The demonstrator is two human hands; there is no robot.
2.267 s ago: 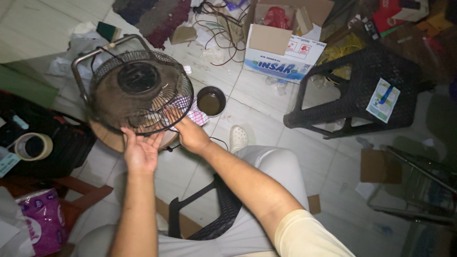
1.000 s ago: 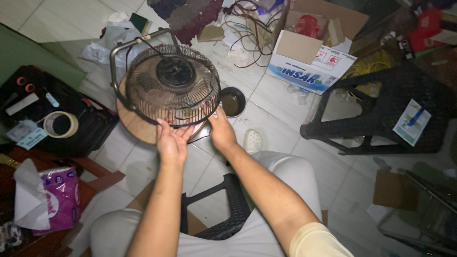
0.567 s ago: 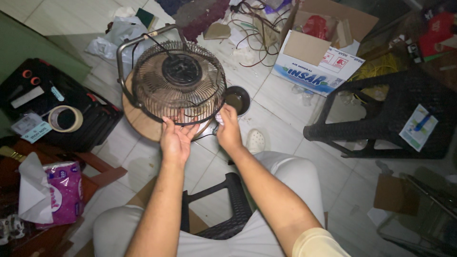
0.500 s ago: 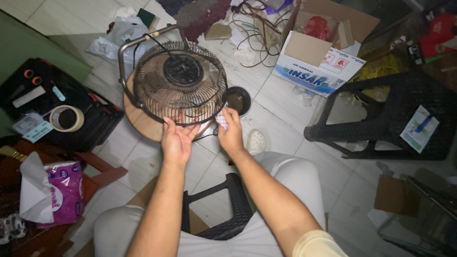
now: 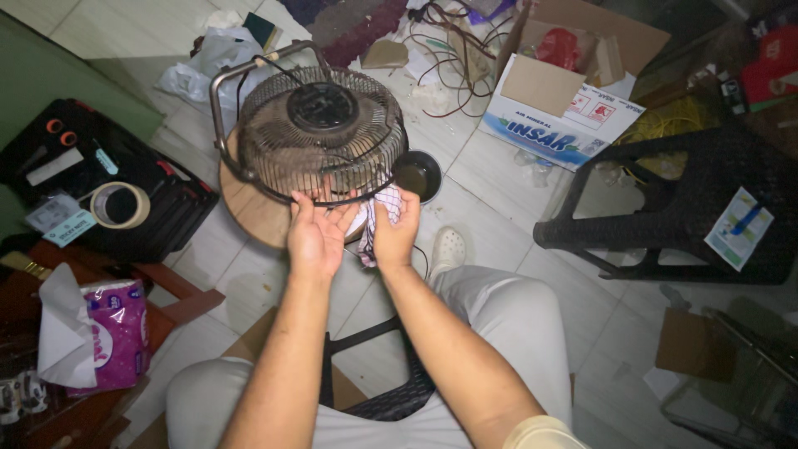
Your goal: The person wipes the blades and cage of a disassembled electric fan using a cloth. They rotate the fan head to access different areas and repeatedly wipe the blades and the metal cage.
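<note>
A dusty round fan with a wire grille (image 5: 320, 137) and a metal tube frame rests on a round wooden board (image 5: 249, 212) on the tiled floor. My left hand (image 5: 314, 235) grips the lower rim of the grille with the fingers curled around the wire. To its right, my right hand (image 5: 394, 234) holds a checked cloth (image 5: 381, 209) pressed against the grille's lower right edge. Both forearms reach forward from my lap, and I sit on a dark stool (image 5: 374, 391).
A small dark bowl (image 5: 417, 175) sits just right of the fan. A black tool case (image 5: 125, 187) with a tape roll (image 5: 119, 204) lies at left, a tissue pack (image 5: 112, 333) lower left. A cardboard box (image 5: 569, 108) and tangled wires are behind; a black plastic stool (image 5: 690, 208) stands at right.
My right hand has shifted along the lower rim and now holds the checked cloth against the grille. The left hand stays on the rim. The view has shifted slightly.
</note>
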